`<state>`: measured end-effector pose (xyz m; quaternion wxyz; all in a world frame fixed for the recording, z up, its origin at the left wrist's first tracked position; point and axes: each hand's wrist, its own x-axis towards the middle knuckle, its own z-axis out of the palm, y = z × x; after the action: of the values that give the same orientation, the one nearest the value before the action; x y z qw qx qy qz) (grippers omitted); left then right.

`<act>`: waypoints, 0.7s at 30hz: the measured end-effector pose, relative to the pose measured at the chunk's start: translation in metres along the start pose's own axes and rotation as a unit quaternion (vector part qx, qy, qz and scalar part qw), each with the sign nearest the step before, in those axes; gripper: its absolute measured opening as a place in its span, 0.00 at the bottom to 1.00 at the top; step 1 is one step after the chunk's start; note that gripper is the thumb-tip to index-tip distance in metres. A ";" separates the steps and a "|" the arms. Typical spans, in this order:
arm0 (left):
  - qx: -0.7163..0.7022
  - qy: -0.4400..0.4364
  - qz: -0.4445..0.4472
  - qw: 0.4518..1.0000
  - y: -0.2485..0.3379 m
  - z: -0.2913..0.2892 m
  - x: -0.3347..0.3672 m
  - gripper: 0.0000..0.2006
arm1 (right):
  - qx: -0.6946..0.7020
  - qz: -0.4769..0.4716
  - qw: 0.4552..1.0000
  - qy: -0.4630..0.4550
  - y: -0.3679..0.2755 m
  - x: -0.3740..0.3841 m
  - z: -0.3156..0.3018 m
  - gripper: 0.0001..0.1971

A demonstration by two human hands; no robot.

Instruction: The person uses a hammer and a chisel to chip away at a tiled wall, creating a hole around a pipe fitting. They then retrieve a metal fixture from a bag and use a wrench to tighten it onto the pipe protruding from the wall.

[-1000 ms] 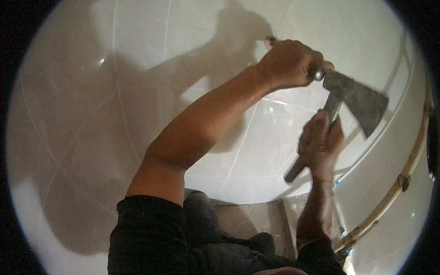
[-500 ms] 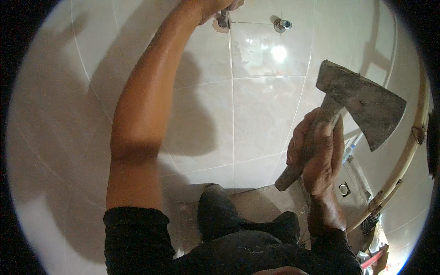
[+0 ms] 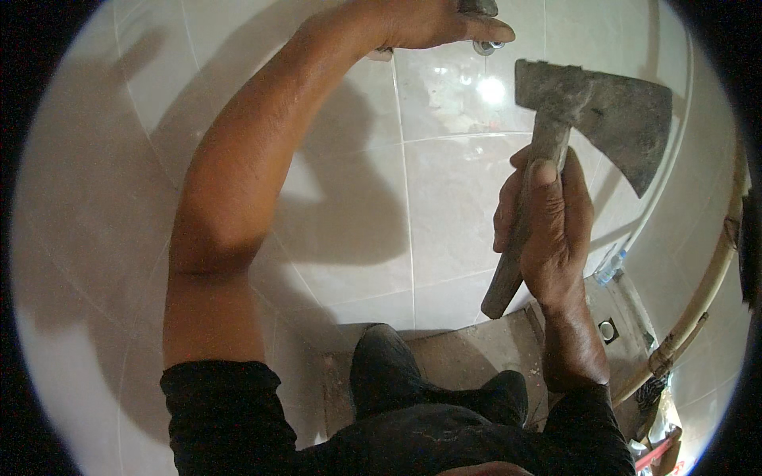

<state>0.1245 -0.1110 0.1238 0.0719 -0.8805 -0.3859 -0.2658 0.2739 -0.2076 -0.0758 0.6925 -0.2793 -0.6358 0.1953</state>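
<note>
Where the hatchet point(image 3: 599, 99) is: just one, up before the tiled wall point(image 3: 448, 190)
Right hand point(image 3: 552, 226): fingers wrapped round its handle point(image 3: 503, 289)
Left hand point(image 3: 435, 24): gripping one grey rod point(image 3: 478, 7)
Pipe fitting point(image 3: 487, 47): one, under that thumb point(image 3: 495, 30)

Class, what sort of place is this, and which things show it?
Probably a bathroom or similar wet room: the wall has glossy pale tiles, a metal pipe fitting sticks out of it, and what looks like a floor drain shows at lower right.
</note>
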 end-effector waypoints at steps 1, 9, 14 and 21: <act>-0.005 -0.004 -0.002 1.000 0.000 0.000 0.000 0.39 | 0.021 -0.001 1.000 0.006 -0.001 0.003 0.002 0.22; -0.060 0.005 0.061 0.996 -0.012 0.006 0.014 0.22 | -0.057 -0.261 0.956 0.117 0.013 0.043 -0.016 0.22; -0.011 -0.007 0.094 0.995 -0.012 0.004 -0.001 0.20 | -0.130 -0.046 0.990 0.013 -0.007 0.057 -0.014 0.19; -0.047 0.003 0.140 0.989 -0.029 0.015 0.010 0.24 | -0.216 -0.092 0.972 0.004 0.002 0.059 0.002 0.18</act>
<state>0.1151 -0.0794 0.1139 0.0678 -0.9276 -0.2453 -0.2733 0.2792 -0.1685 -0.0312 0.6336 -0.3631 -0.6831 -0.0124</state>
